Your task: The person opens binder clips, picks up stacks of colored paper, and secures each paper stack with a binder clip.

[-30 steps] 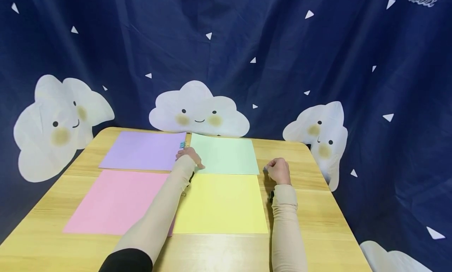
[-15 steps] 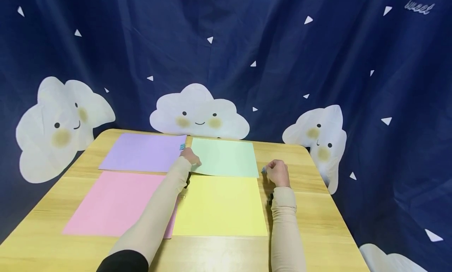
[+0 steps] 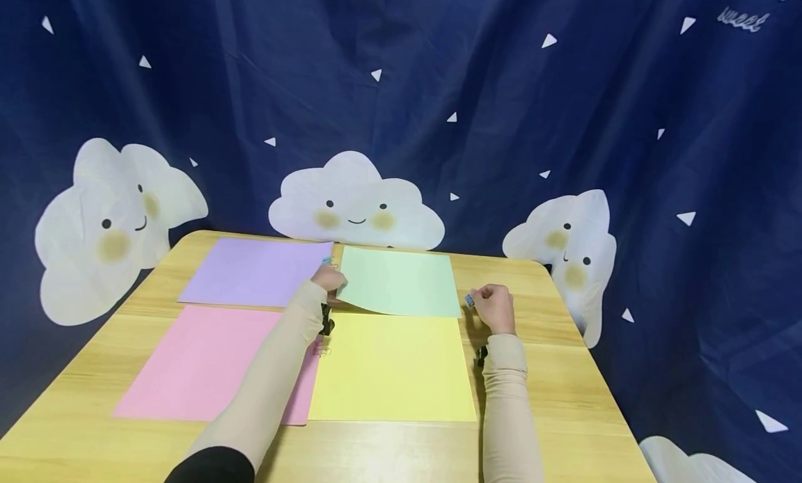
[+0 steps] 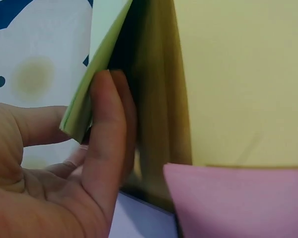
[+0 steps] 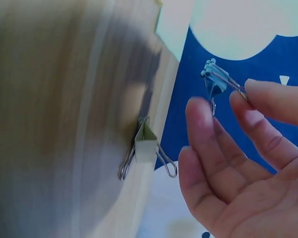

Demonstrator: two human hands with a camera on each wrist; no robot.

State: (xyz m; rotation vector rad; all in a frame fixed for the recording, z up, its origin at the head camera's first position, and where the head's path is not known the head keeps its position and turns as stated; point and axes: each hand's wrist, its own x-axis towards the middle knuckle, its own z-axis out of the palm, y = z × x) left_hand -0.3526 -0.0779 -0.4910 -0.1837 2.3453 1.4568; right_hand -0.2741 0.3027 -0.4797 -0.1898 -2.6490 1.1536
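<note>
In the head view my left hand [image 3: 328, 279] is at the left edge of the mint green paper [image 3: 404, 282]. Its thumb and fingers pinch the near-left corner, which is bent up; the left wrist view shows the layered edge of the green paper [image 4: 97, 74] between thumb and fingers. Right of the sheets, my right hand [image 3: 495, 309] is raised above the table, pinching a blue binder clip [image 5: 217, 82] by one wire handle. The clip's other handle points down near the fingers. A pale binder clip [image 5: 146, 146] appears against the tabletop beside that hand.
Purple paper [image 3: 257, 271] lies back left, pink paper [image 3: 194, 361] front left, yellow paper [image 3: 391, 368] in front of the green. A blue clip [image 3: 326, 260] sits on the purple paper's right edge. Wire clip handles [image 3: 322, 349] show at the pink paper's right edge. Behind hangs a curtain [image 3: 401, 72].
My left hand has shifted left and gone from lying over the green paper's edge to gripping its near-left corner, which has come up. The right hand holds its place with the clip.
</note>
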